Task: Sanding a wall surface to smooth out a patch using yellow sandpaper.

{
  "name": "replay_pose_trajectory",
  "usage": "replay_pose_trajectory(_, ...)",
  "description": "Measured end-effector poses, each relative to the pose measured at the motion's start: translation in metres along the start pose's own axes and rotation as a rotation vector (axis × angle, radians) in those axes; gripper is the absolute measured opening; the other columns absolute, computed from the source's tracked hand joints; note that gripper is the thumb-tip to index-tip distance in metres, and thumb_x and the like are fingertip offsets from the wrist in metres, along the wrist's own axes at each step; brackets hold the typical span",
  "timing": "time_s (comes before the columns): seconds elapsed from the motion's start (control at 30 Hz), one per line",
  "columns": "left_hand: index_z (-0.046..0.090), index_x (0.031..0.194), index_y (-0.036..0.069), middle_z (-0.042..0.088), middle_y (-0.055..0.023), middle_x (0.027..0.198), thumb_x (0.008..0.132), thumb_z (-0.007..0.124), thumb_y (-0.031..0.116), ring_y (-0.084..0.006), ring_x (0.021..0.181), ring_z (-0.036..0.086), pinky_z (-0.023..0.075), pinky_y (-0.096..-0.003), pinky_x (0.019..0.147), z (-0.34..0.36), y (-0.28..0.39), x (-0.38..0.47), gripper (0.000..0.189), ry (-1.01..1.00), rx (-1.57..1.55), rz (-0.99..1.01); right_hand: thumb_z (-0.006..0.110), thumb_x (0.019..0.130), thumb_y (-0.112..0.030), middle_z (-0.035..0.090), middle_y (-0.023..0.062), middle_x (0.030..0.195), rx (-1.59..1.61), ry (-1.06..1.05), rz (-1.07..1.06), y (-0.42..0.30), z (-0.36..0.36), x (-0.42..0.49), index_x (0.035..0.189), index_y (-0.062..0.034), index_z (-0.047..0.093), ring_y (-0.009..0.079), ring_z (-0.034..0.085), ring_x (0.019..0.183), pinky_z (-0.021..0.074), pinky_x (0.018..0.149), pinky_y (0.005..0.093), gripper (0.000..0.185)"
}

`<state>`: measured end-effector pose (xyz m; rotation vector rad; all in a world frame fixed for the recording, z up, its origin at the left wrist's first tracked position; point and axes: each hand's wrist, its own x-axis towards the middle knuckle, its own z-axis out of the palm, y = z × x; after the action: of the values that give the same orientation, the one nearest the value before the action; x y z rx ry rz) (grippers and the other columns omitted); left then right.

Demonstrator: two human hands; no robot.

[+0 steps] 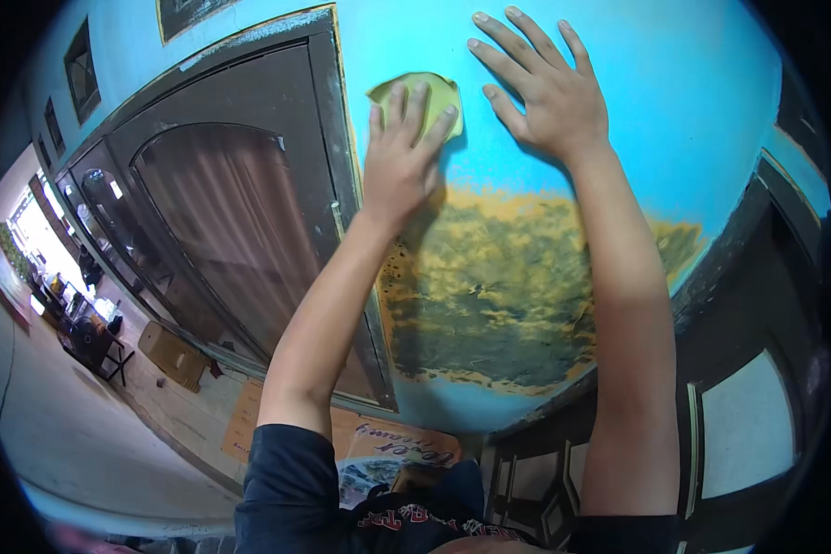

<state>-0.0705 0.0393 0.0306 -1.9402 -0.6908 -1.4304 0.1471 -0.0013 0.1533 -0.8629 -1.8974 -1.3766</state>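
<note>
My left hand [403,156] presses a yellow sheet of sandpaper [450,97] flat against the turquoise painted wall [678,90], beside the dark door frame. The sheet's upper edge curls up, and the fingers cover much of its middle. To the right, my right hand [543,90] rests on the same wall with its fingers spread and nothing in it. Below both hands is a bare patch [492,284] where the paint is gone, showing ochre and dark grey layers. My right forearm hides part of this patch.
A dark door [277,90] with a curtained glass panel stands at the left. A brown plastic stool [170,353] sits on the floor farther left. Printed cardboard [415,443] lies at the wall's foot. Dark wooden panelling [741,318] borders the wall at the right.
</note>
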Motion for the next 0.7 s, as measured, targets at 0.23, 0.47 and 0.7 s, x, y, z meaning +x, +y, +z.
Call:
replay_pose_trajectory(0.23,0.056,0.149,0.026,0.040,-0.0118,0.164,0.080,0.069,0.003,-0.0385,0.153,0.034,0.0271,-0.0611,0.121,-0.011,-0.007,-0.005,0.074,-0.179,-0.076,0.142,0.061,0.098,-0.038,0.046,-0.0132,0.160,-0.062,0.099,-0.022,-0.002,0.007,0.000,0.145,-0.0348,0.057,0.0132,0.039,0.150,0.0238,0.125,0.0480,0.047)
replay_pose_trajectory(0.47,0.053,0.151,0.025,0.038,-0.0155,0.164,0.086,0.067,0.007,-0.0412,0.153,0.032,0.0286,-0.0633,0.119,-0.005,-0.007,-0.007,0.069,-0.130,-0.018,0.123,0.057,0.101,-0.041,0.042,-0.0163,0.161,-0.077,0.016,0.019,0.001,0.001,-0.003,0.146,-0.0358,0.055,0.0106,0.036,0.150,0.0216,0.127,0.0467,0.045)
replay_pose_trajectory(0.7,0.053,0.151,0.025,0.036,-0.0160,0.166,0.089,0.066,0.009,-0.0422,0.153,0.032,0.0269,-0.0628,0.120,-0.013,-0.027,0.016,0.066,-0.068,0.069,0.070,0.056,0.101,-0.042,0.042,-0.0161,0.161,-0.088,0.031,0.018,-0.003,0.003,0.001,0.147,-0.0363,0.054,0.0108,0.036,0.150,0.0208,0.128,0.0464,0.046)
